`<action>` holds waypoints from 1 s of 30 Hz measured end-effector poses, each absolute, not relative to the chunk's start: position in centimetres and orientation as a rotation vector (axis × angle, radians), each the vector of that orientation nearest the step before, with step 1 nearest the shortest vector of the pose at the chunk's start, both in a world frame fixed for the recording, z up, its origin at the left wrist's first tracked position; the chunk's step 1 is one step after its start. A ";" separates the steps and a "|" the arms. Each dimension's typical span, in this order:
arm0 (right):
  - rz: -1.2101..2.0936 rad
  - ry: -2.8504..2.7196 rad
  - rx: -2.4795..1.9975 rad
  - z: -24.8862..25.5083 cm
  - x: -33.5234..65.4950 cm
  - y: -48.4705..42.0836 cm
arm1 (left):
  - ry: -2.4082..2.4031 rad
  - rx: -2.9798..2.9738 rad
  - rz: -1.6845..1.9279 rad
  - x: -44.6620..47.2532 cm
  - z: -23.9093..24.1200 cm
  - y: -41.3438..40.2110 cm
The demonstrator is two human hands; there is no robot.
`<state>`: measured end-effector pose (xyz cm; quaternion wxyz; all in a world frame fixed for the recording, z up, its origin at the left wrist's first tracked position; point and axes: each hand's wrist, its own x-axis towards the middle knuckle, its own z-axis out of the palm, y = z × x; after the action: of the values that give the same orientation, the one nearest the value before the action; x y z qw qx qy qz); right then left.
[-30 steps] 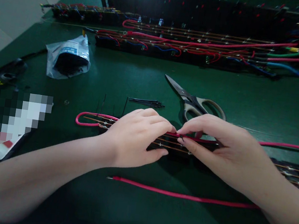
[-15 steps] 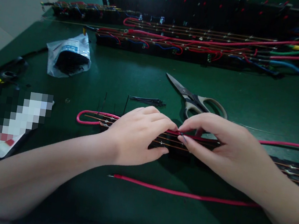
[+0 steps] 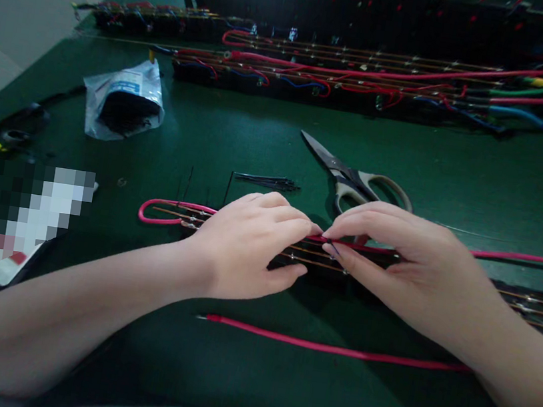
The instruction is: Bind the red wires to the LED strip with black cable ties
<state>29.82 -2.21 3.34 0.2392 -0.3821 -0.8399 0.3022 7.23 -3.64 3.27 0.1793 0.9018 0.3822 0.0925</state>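
Observation:
A black strip (image 3: 319, 254) with copper-coloured rods and solder joints lies across the green table. Along its far side runs a red cable (image 3: 178, 204), which loops back at the left end. My left hand (image 3: 255, 245) is laid over the strip, gripping it with fingers on the far side and thumb on the near side. Between its thumb and forefinger, my right hand (image 3: 395, 255) pinches a thin black cable tie (image 3: 329, 242) at the red cable. Two upright black cable ties (image 3: 228, 187) stick up left of my hands; their lower parts are partly hidden.
Scissors (image 3: 350, 177) lie just beyond my right hand, beside a small pile of loose cable ties (image 3: 267, 181). A plastic bag (image 3: 124, 99) of black ties sits farther left. Wired strips (image 3: 278, 83) line the back. A red cable end (image 3: 283, 337) lies in front.
My right fingertips have shifted very slightly at the cable tie. My left hand stays in place, and the whole view has moved a little.

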 end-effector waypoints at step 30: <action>0.707 -2.309 -0.939 3.2 29.5 -2.5 | 1.073 2.518 0.320 7.2 3.0 -3.7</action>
<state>29.49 -2.46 3.19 0.2717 -0.3488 -0.8576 0.2626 7.22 -3.74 2.99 0.1916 0.8968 0.3820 0.1141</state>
